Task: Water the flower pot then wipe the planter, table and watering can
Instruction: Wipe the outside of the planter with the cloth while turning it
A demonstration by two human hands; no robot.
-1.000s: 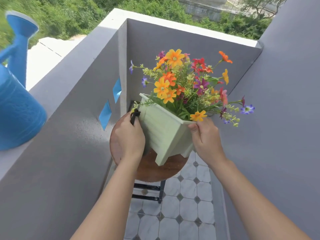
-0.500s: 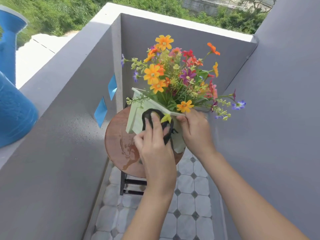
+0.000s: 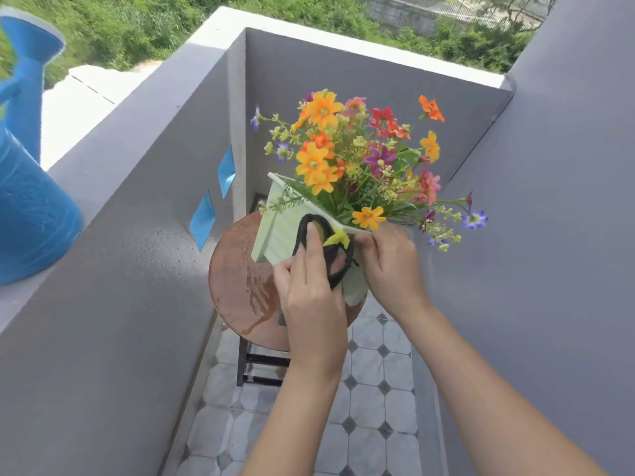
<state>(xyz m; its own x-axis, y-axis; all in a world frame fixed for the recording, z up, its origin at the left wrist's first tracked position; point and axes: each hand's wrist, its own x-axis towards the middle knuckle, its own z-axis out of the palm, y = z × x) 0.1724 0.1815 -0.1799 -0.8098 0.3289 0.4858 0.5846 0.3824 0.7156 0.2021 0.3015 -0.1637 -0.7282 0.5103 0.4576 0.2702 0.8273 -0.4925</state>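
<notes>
The planter, pale green and full of flowers, sits tilted over the round table, whose top is wet. The left hand reaches up from below, fingers extended, pressing a black and yellow cloth flat against the planter's near side. The right hand pinches the planter's rim corner just beside the cloth. The blue can stands on the ledge, well apart at left.

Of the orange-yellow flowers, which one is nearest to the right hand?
The single low flower at the planter's front rim, just above the right hand. The other orange-yellow flowers sit higher in the bunch, farther from that hand.
</notes>
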